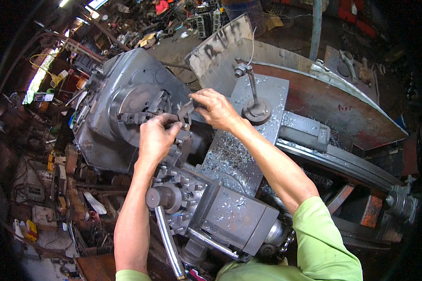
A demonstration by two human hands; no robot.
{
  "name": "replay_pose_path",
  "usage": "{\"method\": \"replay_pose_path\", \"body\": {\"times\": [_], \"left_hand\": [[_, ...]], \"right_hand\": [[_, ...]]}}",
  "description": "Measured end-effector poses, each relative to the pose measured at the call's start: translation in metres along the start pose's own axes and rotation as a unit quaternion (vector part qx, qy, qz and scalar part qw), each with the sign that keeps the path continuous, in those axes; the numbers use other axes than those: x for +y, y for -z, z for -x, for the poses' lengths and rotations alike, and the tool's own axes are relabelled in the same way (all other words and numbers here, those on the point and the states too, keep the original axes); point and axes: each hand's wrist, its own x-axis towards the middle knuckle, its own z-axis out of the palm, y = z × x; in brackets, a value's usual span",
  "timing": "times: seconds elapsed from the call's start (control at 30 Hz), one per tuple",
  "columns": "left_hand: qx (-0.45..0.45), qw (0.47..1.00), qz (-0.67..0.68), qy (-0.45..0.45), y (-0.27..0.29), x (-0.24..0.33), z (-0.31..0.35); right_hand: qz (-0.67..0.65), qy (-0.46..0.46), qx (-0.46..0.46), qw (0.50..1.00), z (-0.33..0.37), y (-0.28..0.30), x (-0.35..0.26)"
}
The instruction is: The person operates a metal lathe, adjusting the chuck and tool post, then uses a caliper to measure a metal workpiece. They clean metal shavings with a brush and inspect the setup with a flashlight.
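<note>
Over the gap between the lathe chuck [135, 105] and the carriage, both my hands come close together. My right hand [216, 110] pinches a small grey metal tool with pointed jaws, which looks like a vernier caliper [184, 112]. My left hand [155, 136] is closed at the fingertips, right beside the caliper's lower end and in front of the chuck jaws [132, 118]. What lies between those fingertips is hidden. Below my hands sits the tool post [185, 187], with its long shiny handle [169, 243] slanting toward me.
A rod stand with a round base [256, 111] stands on the chip-strewn plate [234, 154]. The grey headstock [145, 65] rises at the left. Behind the lathe runs a curved splash guard [323, 96]. Bed rails [347, 161] lead right. Clutter fills the far left.
</note>
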Motion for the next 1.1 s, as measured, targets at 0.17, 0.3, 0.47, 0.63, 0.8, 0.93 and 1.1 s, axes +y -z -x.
{"method": "replay_pose_path", "body": {"times": [0.17, 0.3, 0.47, 0.63, 0.8, 0.93, 1.1], "left_hand": [[0.08, 0.985, 0.149, 0.039, 0.029, -0.016, 0.025], [0.068, 0.963, 0.254, 0.056, 0.046, -0.026, 0.083], [0.083, 0.94, 0.33, 0.025, 0.037, -0.04, 0.116], [-0.01, 0.924, 0.372, 0.087, 0.034, -0.054, 0.106], [-0.043, 0.925, 0.376, 0.034, 0.036, -0.055, 0.105], [-0.027, 0.927, 0.373, 0.008, 0.033, -0.058, 0.103], [-0.046, 0.918, 0.393, 0.005, 0.03, -0.067, 0.098]], "right_hand": [[-0.085, -0.108, 0.059, 0.989, -0.016, 0.028, -0.044], [-0.124, -0.181, 0.001, 0.976, 0.0, 0.074, -0.095], [0.139, -0.124, -0.015, 0.982, 0.081, 0.152, -0.131], [0.322, -0.25, -0.001, 0.913, 0.179, 0.223, -0.154], [0.39, -0.293, 0.011, 0.873, 0.241, 0.261, -0.17], [0.416, -0.303, 0.025, 0.857, 0.269, 0.274, -0.178], [0.42, -0.313, 0.042, 0.851, 0.282, 0.281, -0.183]]}}
